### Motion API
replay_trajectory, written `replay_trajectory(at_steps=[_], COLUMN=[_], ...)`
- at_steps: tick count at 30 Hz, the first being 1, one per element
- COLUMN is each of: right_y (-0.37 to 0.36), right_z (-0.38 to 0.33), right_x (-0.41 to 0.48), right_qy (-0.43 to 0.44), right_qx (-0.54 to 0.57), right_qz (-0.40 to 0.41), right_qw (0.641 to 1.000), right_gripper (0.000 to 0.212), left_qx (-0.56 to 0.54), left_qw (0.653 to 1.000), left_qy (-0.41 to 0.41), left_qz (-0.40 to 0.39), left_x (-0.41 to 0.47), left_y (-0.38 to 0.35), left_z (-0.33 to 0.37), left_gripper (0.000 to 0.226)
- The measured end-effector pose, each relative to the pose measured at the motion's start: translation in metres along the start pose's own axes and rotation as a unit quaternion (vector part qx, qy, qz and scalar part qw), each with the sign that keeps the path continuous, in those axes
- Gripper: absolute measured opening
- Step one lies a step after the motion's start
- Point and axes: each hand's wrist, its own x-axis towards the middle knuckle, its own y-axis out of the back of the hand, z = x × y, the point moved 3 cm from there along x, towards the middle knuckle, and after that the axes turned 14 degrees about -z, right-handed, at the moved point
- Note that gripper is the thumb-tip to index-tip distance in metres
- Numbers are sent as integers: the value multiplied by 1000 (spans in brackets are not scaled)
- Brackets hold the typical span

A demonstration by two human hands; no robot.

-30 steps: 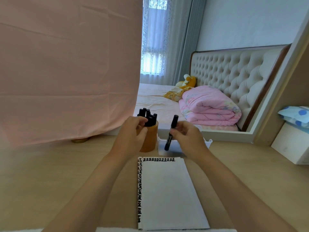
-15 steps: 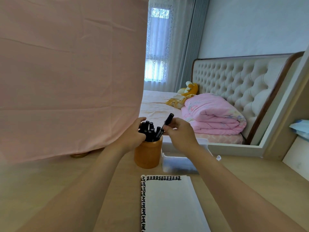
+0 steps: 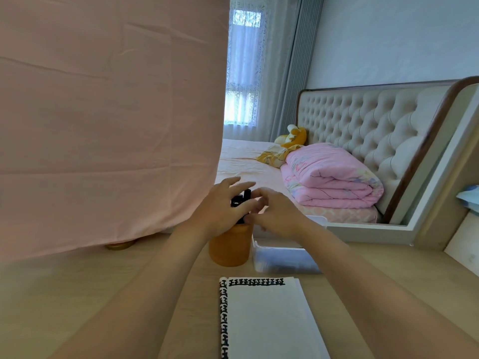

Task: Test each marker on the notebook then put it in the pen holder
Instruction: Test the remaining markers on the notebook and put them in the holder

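Observation:
An orange pen holder (image 3: pixel 230 249) stands on the wooden desk (image 3: pixel 77 294), with several black markers (image 3: pixel 240 199) sticking out of its top. My left hand (image 3: pixel 220 209) wraps the holder's rim and the bunch of markers, two fingers raised. My right hand (image 3: pixel 278 215) comes in from the right. Its fingertips pinch the top of one black marker that stands in the holder. The open notebook (image 3: pixel 267 322) lies in front, its white page bearing black test marks along the top and left edges.
A clear plastic box (image 3: pixel 283 260) sits right of the holder, partly under my right wrist. A pink cloth (image 3: pixel 103 125) hangs at the left, with a gold round base (image 3: pixel 120 246) under it. Behind the desk is a bed with a folded pink quilt (image 3: pixel 331 177).
My right hand has carried the black marker left and down into the holder. My left hand has shifted from the holder's side up to its rim. The view has tilted upward.

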Motion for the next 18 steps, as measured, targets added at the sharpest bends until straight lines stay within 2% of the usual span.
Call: replay_trajectory(at_steps=[2, 4, 8, 10, 13, 18], right_y=[12, 25, 36, 34, 29, 20], right_z=[12, 28, 60, 70, 78, 84], right_x=[-7, -14, -25, -27, -23, -10], right_qy=[-8, -44, -141, -163, -174, -182], right_qx=[-2, -43, -154, -181, -182, -203], right_qz=[15, 2, -132, -166, -183, -211], right_qw=[1000, 998, 969, 956, 950, 939], right_gripper=[27, 17, 15, 19, 22, 19], left_qx=[63, 70, 61, 61, 64, 186], left_qw=[998, 997, 994, 994, 997, 980], left_qy=[-1, -14, 2, 11, 9, 50], left_qz=[13, 43, 86, 89, 42, -47], left_x=[4, 3, 3, 5, 6, 5], left_y=[-3, -1, 3, 2, -3, -4], left_z=[2, 4, 3, 3, 3, 4], left_gripper=[41, 32, 26, 24, 30, 40])
